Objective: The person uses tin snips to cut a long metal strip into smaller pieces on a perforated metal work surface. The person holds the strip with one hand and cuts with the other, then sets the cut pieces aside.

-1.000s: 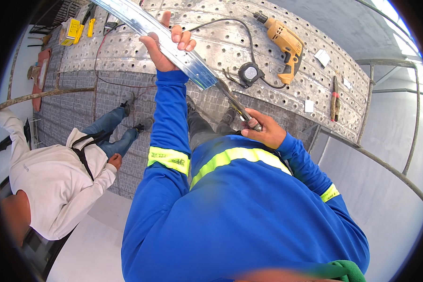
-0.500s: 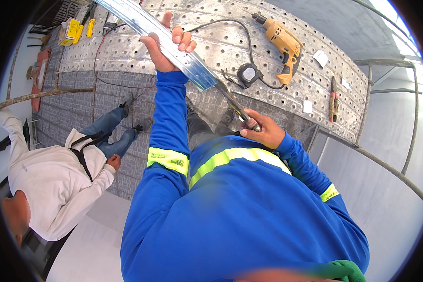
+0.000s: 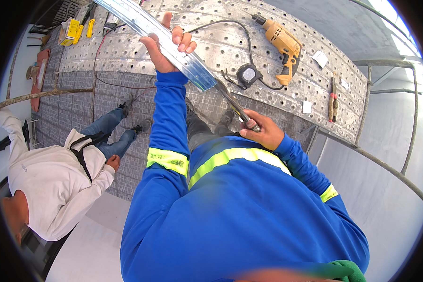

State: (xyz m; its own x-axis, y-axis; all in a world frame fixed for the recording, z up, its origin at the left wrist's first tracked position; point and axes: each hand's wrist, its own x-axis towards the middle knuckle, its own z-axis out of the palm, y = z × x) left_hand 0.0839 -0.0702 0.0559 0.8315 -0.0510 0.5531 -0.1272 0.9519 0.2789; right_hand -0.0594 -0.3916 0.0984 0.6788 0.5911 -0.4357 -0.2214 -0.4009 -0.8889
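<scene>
My left hand is closed around a shiny galvanized metal channel, with its fingers curled over one edge and the thumb on the other. The channel runs slanting from the upper left down toward my waist. My right hand grips the near end of a long, dark metal hand tool in front of my belly. The tool's far tip meets the channel's lower end. Its exact kind cannot be made out, and part of its grip is hidden in my palm.
On the perforated metal platform lie a yellow drill with its cord, a black tape measure, red-handled pliers, paper scraps, a yellow box and a yellow cutter. Rails stand at right; a person is at left.
</scene>
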